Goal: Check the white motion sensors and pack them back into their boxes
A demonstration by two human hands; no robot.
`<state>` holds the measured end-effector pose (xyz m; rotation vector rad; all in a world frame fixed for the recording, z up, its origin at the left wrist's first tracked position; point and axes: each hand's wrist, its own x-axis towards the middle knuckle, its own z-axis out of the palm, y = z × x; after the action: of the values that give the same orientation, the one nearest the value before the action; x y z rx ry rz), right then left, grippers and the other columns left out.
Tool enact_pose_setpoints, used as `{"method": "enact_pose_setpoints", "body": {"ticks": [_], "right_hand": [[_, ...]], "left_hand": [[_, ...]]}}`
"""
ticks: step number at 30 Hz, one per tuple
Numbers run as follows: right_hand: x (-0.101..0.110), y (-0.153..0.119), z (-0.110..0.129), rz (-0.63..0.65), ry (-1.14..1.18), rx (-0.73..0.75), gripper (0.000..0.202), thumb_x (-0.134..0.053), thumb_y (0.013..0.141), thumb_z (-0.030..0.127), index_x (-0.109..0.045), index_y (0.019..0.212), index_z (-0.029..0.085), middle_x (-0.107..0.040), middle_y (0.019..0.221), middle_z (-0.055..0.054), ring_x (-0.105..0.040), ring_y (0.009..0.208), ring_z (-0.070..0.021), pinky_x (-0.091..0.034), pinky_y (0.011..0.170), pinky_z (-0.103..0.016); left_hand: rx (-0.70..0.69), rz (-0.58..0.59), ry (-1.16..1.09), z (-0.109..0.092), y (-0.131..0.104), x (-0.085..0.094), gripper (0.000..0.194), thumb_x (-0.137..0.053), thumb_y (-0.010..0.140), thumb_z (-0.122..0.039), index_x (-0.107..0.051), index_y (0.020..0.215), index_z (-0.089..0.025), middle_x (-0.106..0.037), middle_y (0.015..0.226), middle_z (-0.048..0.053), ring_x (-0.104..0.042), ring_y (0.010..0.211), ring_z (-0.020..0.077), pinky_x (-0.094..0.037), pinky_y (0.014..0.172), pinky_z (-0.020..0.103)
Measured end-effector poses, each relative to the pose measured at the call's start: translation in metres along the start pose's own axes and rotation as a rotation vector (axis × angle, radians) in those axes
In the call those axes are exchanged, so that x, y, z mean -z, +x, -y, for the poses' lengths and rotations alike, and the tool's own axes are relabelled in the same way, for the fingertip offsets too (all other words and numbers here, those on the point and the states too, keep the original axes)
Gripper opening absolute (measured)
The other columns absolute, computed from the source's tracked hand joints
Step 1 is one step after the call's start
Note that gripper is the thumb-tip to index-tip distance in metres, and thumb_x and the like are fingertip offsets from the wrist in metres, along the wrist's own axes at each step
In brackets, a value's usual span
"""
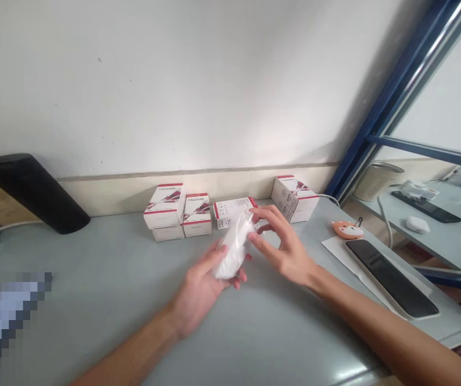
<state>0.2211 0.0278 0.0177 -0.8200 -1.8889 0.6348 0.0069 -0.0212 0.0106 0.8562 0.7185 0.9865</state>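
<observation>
At the frame's centre, the left hand (pixel 201 287) grips a white plastic-wrapped bundle (pixel 233 251) while the right hand (pixel 288 249) pinches its upper end; a loosened left hold could let the slick-looking bundle drop onto the bench (pixel 101 316).

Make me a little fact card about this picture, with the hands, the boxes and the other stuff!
Left hand: holding a white packet
Right hand: fingers at the packet's upper end
Boxes: red-and-white boxes near the wall, some stacked
Far left: tall black thing, leaning
Right side: phone partly over white paper; orange animal-faced thing behind it
Table: grey
</observation>
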Motion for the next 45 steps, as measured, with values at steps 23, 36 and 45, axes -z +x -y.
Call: {"method": "enact_pose_setpoints", "body": {"ticks": [23, 36, 45], "right_hand": [[0.008, 0.009, 0.005, -0.141, 0.274, -0.264, 0.024, -0.081, 0.089, 0.043, -0.067, 0.091, 0.024, -0.067, 0.084, -0.001, -0.058, 0.072, -0.0158, -0.049, 0.065, -0.032], [0.048, 0.038, -0.015, -0.931, 0.058, 0.051, 0.034, -0.078, 0.088, 0.041, -0.05, 0.1, 0.026, -0.056, 0.092, 0.003, -0.066, 0.073, -0.0131, -0.059, 0.066, -0.029], [-0.01, 0.107, -0.05, -0.323, -0.284, -0.405, 0.038, -0.058, 0.094, 0.036, -0.049, 0.129, 0.025, -0.071, 0.113, -0.007, -0.072, 0.094, -0.0241, -0.058, 0.081, -0.04]], "left_hand": [[0.178, 0.134, -0.15, -0.002, 0.001, 0.006, 0.054, -0.051, 0.105, -0.054, -0.061, 0.145, -0.018, -0.072, 0.13, 0.021, -0.074, 0.087, 0.0253, -0.055, 0.076, 0.036], [0.235, 0.028, -0.136, -0.007, 0.005, 0.005, 0.061, -0.05, 0.103, -0.062, -0.066, 0.136, -0.015, -0.073, 0.127, 0.021, -0.067, 0.068, 0.019, -0.049, 0.062, 0.031], [0.151, -0.049, -0.198, -0.007, 0.007, 0.005, 0.041, -0.059, 0.101, -0.045, -0.067, 0.127, -0.014, -0.075, 0.108, 0.018, -0.067, 0.07, 0.0205, -0.05, 0.062, 0.031]]}}
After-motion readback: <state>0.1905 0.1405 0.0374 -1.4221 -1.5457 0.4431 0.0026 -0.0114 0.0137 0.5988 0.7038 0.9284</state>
